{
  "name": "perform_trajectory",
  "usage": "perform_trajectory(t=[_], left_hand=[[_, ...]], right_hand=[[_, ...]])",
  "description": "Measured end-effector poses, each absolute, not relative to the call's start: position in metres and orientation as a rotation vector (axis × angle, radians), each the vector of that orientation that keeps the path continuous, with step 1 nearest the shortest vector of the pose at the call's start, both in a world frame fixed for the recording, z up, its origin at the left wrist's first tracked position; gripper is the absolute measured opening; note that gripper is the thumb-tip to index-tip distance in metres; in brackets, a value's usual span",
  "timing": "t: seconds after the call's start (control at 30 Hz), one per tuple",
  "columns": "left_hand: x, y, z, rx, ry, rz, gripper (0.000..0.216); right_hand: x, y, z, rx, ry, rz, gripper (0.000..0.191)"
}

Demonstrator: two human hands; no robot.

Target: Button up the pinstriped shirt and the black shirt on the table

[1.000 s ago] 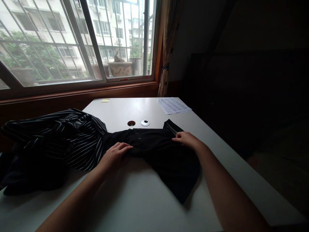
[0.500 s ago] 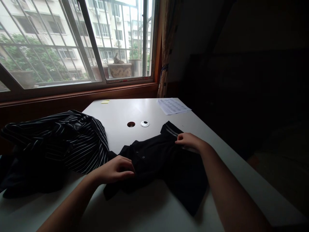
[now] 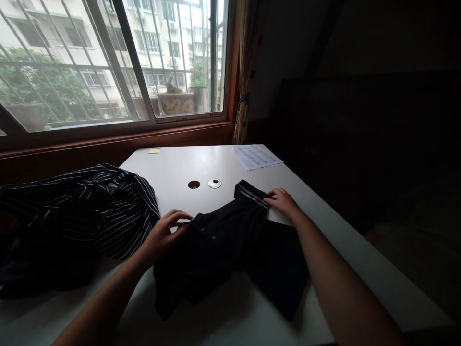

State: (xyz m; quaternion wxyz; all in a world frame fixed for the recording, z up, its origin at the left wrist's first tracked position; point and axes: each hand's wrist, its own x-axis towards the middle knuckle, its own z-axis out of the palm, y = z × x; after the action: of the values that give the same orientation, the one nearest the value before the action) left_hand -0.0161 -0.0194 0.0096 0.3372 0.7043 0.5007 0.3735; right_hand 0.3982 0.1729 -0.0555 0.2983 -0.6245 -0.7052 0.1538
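Black buttoned garment (image 3: 223,240) on white table (image 3: 173,173), lying between hands, longer spread left to right. Left hand (image 3: 167,233) pinching edge near buttons (image 3: 213,238) — right hand (image 3: 284,204) pinching striped band (image 3: 250,193), far side.

The black piece of clothing (image 3: 226,240) lies loosely spread and creased, just right of the striped clothes (image 3: 122,216). Two small buttons (image 3: 213,237) show on its side nearer them; a band (image 3: 248,190) with pale stripes edges its far end.

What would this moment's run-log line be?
left hand: at dark garment edge | right hand: at its light-striped band | striped cloth: left, on white table
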Motion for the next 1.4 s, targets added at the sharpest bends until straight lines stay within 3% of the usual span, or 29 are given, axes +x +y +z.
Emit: perform_trajectory(t=[0.33,0.67,0.97,1.27,1.4], left_hand=[[-0.022,-0.016,-0.013,2.092,1.552,0.679,0.042],[-0.023,-0.015,-0.013,2.087,1.559,0.661,0.04],[-0.025,-0.015,-0.009,2.114,1.54,0.688,0.029],[-0.022,-0.019,-0.006,2.453,1.311,0.76,0.025],[-0.016,-0.024,-0.002,2.65,1.175,0.682,0.016]], right_hand=[[0.4,0.175,-0.054,-1.636,-1.58,0.581,0.027],[0.398,0.166,-0.045,-1.41,-1.547,1.14,0.074],[0.395,0.171,-0.045,-1.599,-1.814,0.573,0.05],[0.361,0.156,-0.023,-1.391,-1.929,0.073,0.025],[0.315,0.123,0.001,-0.995,-2.161,0.235,0.015]])
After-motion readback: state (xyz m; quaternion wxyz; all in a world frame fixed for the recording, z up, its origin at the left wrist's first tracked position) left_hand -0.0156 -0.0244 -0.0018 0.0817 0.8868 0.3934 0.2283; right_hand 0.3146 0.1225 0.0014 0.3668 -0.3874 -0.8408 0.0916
